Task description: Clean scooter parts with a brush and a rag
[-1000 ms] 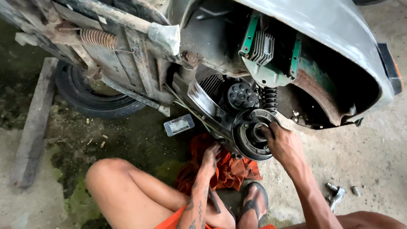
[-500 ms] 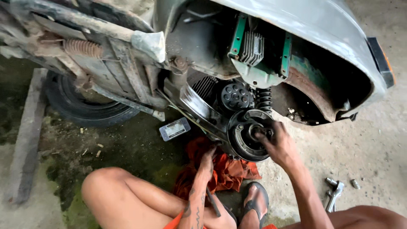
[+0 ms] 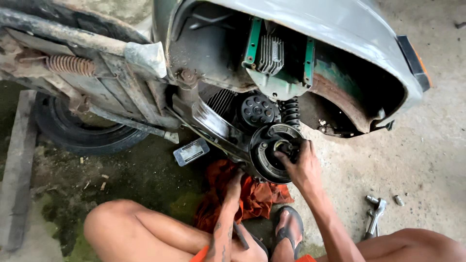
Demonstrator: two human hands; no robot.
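A grey scooter body point(image 3: 340, 34) lies tilted on its side with its engine exposed. My right hand point(image 3: 300, 167) has its fingers closed around the centre of the round black hub drum point(image 3: 266, 153). My left hand point(image 3: 235, 182) reaches under the drum's lower edge, resting against an orange rag point(image 3: 252, 196); its fingers are partly hidden, so whether it holds anything is unclear. A finned black engine part point(image 3: 257, 110) and a coil spring point(image 3: 291, 112) sit just above the drum.
A loose tyre point(image 3: 82, 133) lies on the ground at left beside a wooden plank point(image 3: 17, 170). A small flat rectangular box point(image 3: 191, 152) rests on mossy ground. A metal wrench point(image 3: 374, 216) and a socket point(image 3: 399, 200) lie on the concrete at right. My knees and a sandalled foot point(image 3: 289, 228) are below.
The view shifted, so the scooter sits lower and more to the left. My right hand stays on the drum's centre; my left hand stays beneath it.
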